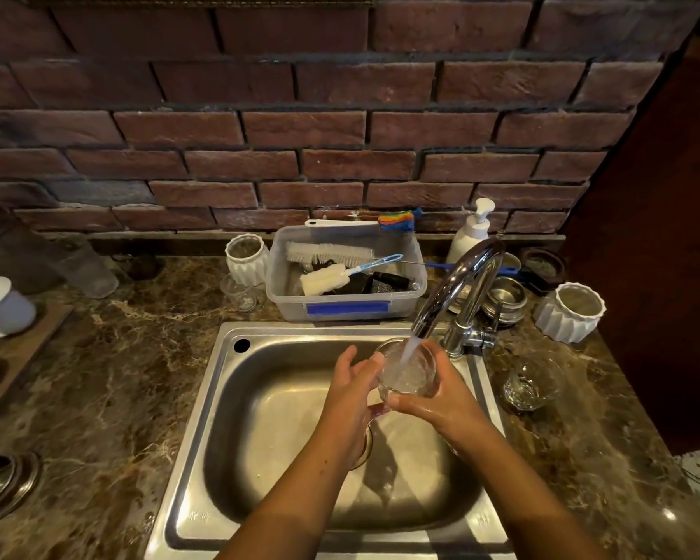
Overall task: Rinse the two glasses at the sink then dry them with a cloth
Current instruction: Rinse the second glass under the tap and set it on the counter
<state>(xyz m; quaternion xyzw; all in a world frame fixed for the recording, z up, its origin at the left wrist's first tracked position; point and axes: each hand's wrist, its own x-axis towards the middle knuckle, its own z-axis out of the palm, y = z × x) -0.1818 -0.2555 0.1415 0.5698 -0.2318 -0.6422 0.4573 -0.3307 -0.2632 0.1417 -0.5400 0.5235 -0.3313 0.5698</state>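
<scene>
Nearest us, our two forearms reached out over the sink (259,418), so that any spill fell into the basin and not on the counter (110,377). Our left hand (350,392) curled round the left side of the glass (411,371), with fingertips up at its rim. Our right hand (435,404) wrapped the glass from the right, the thumb across its near side. Between them the glass sat mouth up, straight under the water (411,349) running from the tap (463,282). We judged this to be the rinse of the first glass, with both hands on it because wet glass slips.

Just to the right of our right hand, on the counter beside the sink, stood the second glass (532,383). It was upright and touching nothing, probably parked within easy reach for its turn.

Beyond our hands a plastic tub (403,303) of brushes sat behind the sink. A soap bottle (471,232) stood further right of it, against the brick wall (300,131). We saw no drying cloth anywhere in view.
</scene>
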